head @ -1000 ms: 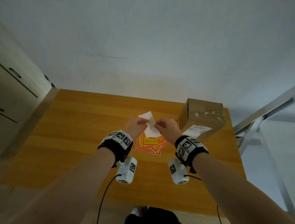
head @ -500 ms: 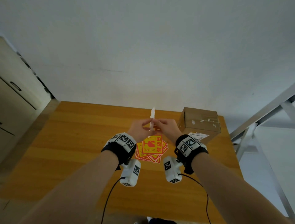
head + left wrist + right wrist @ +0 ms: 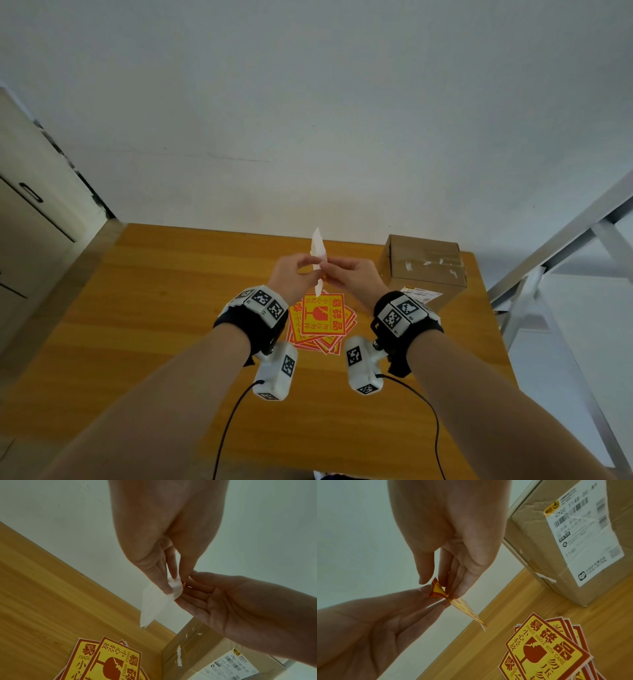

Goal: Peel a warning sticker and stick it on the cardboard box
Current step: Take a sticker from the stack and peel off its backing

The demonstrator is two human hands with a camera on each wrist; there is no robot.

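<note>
I hold one warning sticker (image 3: 318,250) edge-on above the table, its white backing (image 3: 154,601) facing left and its red-and-yellow face (image 3: 464,609) facing right. My left hand (image 3: 312,269) pinches the backing side near one corner. My right hand (image 3: 331,273) pinches the same corner, where the red-and-yellow corner (image 3: 438,589) curls away from the backing. A pile of fragile warning stickers (image 3: 322,320) lies on the table below my hands. The taped cardboard box (image 3: 424,267) stands to the right, apart from both hands, with a white shipping label (image 3: 583,534) on its near side.
The wooden table (image 3: 164,308) meets a white wall at its far edge. A metal frame (image 3: 561,240) stands off the right edge and a cabinet (image 3: 30,219) off the left. Cables hang from both wrist cameras.
The sticker has turned from flat, backing towards me, to edge-on between my fingertips. Both hands have stayed close together above the pile, and the head view has tilted up.
</note>
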